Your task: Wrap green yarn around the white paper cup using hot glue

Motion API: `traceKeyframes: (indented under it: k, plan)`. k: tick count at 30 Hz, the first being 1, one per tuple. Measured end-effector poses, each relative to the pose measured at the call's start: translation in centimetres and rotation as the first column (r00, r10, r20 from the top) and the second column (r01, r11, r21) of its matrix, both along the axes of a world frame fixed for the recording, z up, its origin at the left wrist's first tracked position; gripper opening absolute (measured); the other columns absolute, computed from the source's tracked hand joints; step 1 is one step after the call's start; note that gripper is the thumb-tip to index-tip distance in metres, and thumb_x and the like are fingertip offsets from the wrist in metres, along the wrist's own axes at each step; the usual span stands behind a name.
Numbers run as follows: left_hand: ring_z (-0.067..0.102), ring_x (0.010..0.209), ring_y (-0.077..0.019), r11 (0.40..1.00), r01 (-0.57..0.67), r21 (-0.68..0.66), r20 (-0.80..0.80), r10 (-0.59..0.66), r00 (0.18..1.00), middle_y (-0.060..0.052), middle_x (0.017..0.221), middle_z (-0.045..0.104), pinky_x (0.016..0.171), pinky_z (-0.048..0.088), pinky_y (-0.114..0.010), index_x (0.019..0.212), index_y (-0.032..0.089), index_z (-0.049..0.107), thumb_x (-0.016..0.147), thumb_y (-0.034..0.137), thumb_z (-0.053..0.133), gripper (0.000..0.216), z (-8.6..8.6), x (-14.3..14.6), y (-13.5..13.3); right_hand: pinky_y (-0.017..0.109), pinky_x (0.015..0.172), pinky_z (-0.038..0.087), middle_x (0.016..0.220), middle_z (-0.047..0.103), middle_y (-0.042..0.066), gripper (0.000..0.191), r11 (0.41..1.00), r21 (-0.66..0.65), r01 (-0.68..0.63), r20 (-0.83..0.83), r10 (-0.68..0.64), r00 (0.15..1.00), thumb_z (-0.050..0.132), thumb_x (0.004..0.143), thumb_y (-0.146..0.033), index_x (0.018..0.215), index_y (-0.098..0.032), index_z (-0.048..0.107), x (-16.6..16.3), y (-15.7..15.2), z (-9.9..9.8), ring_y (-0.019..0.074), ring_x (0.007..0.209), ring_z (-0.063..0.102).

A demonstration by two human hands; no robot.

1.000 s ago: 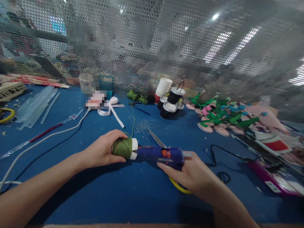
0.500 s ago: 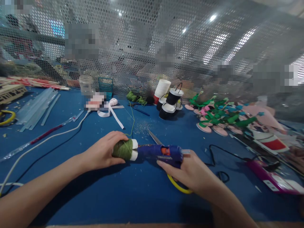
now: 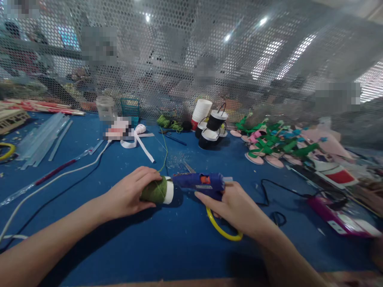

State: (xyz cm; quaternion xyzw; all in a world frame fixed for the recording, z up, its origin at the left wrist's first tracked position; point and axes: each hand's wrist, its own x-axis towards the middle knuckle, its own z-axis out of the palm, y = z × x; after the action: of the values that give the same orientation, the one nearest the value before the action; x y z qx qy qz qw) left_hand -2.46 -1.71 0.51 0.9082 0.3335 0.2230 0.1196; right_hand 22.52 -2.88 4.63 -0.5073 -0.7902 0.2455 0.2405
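Blue tabletop (image 3: 119,247), left hand (image 3: 130,195) still gripping green-wound cup (image 3: 158,190), right hand (image 3: 236,207) clasping glue gun (image 3: 199,182), now farther away

The single head-worn camera looks forward and down, close over the blue table (image 3: 179,255). It faces the perforated screen (image 3: 179,59) along the table's far edge.

Thread-wound cup (image 3: 157,190) lay on the table (image 3: 179,247) near centre, left hand (image 3: 128,195) around its left end, glue gun (image 3: 199,182) at its right end with right hand (image 3: 236,209) on the gun. Cup stack (image 3: 209,123) stood behind them, before the mesh screen (image 3: 179,59). Glue sticks (image 3: 42,137) lay far left, paper cut-outs (image 3: 275,145) far right.
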Motion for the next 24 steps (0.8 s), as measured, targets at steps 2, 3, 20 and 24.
traceKeyframes:
  k: [2,3,20,24]
  plan:
    - [0.047,0.106,-0.0258,1.000,0.005,0.018,-0.007,-0.005,1.000,-0.013,0.113,0.050,0.089,0.043,-0.043,0.114,0.018,0.036,0.073,0.018,0.064,0.049,0.0,0.0,0.0,0.022,0.039,0.038,0.037,0.044,-0.004,0.033,1.000,-0.021,0.002,0.003,-0.002,1.000,0.052,0.078,-0.031,0.049,-0.022,0.041,0.0,0.2,-0.2,0.0104,0.034,0.042]
    - [0.047,0.107,-0.0260,1.000,0.006,0.026,-0.011,-0.006,1.000,-0.013,0.113,0.050,0.089,0.043,-0.043,0.114,0.018,0.036,0.074,0.018,0.064,0.049,0.0,0.0,0.1,0.022,0.040,0.038,0.037,0.046,-0.004,0.033,1.000,-0.029,0.003,0.006,-0.003,1.000,0.051,0.078,-0.032,0.048,-0.022,0.040,0.0,0.3,-0.3,0.0107,0.034,0.043]
    - [0.052,0.103,-0.0230,0.986,-0.125,-0.109,0.049,0.131,0.990,-0.009,0.110,0.053,0.087,0.044,-0.038,0.108,0.020,0.042,0.068,0.023,0.070,0.049,-0.1,-0.2,0.5,0.024,0.042,0.037,0.045,0.051,-0.001,0.028,0.999,-0.037,-0.027,0.083,0.030,0.996,0.050,0.076,-0.036,0.053,-0.020,0.049,0.4,-0.4,-0.5,0.0114,0.041,0.042]
    - [0.054,0.097,-0.0224,0.970,-0.175,-0.168,0.050,0.186,0.981,-0.007,0.105,0.055,0.083,0.045,-0.037,0.105,0.019,0.044,0.066,0.025,0.071,0.048,0.3,0.0,0.5,0.024,0.043,0.038,0.049,0.054,0.000,0.026,0.997,-0.073,-0.022,0.064,0.027,0.998,0.051,0.075,-0.037,0.055,-0.020,0.051,0.3,-0.6,-0.5,0.0122,0.045,0.045]
